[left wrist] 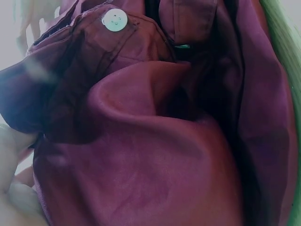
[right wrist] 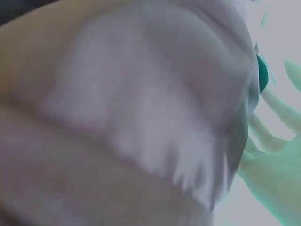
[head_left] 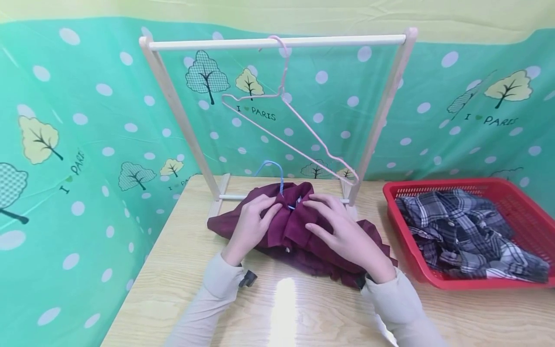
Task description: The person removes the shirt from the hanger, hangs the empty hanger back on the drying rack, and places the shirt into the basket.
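On the table, mid-frame, a maroon shirt stretched left to right, blue hanger rising between my hands: left hand pinching its collar, right hand spread, touching it.

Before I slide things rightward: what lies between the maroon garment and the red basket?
Just a narrow strip of bare wooden tabletop; the head view shows it between the maroon garment and the red basket.

Head view looks down, wrist views closely share the garment.
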{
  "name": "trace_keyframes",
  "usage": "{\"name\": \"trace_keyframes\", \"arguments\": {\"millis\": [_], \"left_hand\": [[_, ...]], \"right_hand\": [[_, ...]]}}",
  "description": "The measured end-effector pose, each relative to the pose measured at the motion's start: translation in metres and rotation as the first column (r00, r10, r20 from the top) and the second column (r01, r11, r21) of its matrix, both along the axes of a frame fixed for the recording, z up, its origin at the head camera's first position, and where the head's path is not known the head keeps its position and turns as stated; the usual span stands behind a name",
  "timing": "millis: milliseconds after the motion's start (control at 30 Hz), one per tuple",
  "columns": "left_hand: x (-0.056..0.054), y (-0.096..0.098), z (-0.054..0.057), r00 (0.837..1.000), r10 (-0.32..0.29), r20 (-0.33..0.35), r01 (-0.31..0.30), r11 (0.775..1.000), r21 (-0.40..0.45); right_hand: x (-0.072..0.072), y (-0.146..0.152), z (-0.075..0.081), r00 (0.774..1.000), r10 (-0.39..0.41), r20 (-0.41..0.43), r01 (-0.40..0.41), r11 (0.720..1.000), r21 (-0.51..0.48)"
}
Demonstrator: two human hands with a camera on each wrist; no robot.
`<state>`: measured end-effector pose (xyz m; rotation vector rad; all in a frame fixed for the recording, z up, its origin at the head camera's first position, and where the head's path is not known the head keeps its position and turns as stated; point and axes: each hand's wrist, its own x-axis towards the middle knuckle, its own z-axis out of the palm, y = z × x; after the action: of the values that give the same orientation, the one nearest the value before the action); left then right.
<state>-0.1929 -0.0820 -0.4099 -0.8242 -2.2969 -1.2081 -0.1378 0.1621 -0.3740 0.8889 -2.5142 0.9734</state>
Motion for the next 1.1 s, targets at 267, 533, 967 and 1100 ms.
{"name": "trace_keyframes", "arguments": {"millis": [267,533,967,1100], "left_hand": [[0.003,0.004,0.004,0.999,-0.016,-0.034,0.016,1.0,0.001],[0.007,0.007,0.002,0.999,-0.019,-0.051,0.019,1.0,0.008],[0.009,0.002,0.001,0.998,-0.002,-0.066,0.005,0.999,0.044],[0.007,-0.001,-0.001,0.997,0.004,-0.071,0.001,0.998,0.06]], "right_hand": [[-0.004,-0.013,-0.001,1.0,0.001,0.03,-0.002,1.0,0.03],[-0.006,-0.021,-0.006,0.997,-0.029,0.075,0.026,0.999,0.045],[-0.005,-0.013,-0.01,0.995,-0.063,0.079,0.061,0.998,0.025],[-0.005,-0.009,-0.011,0.994,-0.086,0.068,0.084,0.996,0.032]]}}
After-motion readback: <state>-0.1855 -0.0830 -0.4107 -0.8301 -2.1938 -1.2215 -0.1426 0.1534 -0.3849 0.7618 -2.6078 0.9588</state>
